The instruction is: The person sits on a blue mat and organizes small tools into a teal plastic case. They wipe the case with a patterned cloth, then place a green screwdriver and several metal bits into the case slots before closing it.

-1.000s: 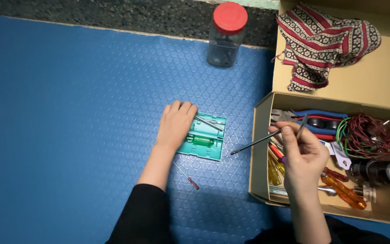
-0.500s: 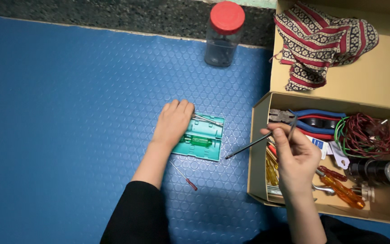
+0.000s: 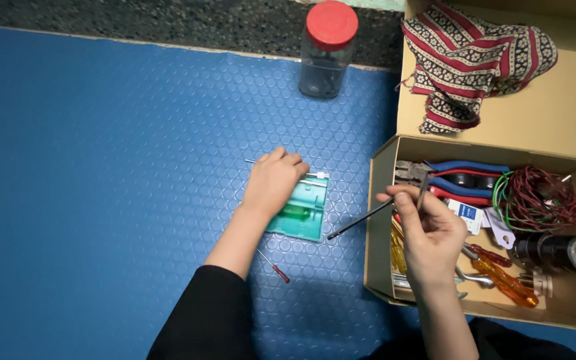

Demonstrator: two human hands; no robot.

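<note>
Left hand flat, fingers spread, pressing green case on blue mat. Right hand over cardboard box edge, fingers pinched round thin dark rod (tip slanting toward case). Small red-handled screwdriver lies just beside left forearm.

Blue dotted mat, red-lidded jar, teal case.

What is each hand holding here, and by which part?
The right hand pinches a thin dark rod-like tool near its upper end. The left hand grips nothing; it rests on the green case.
</note>
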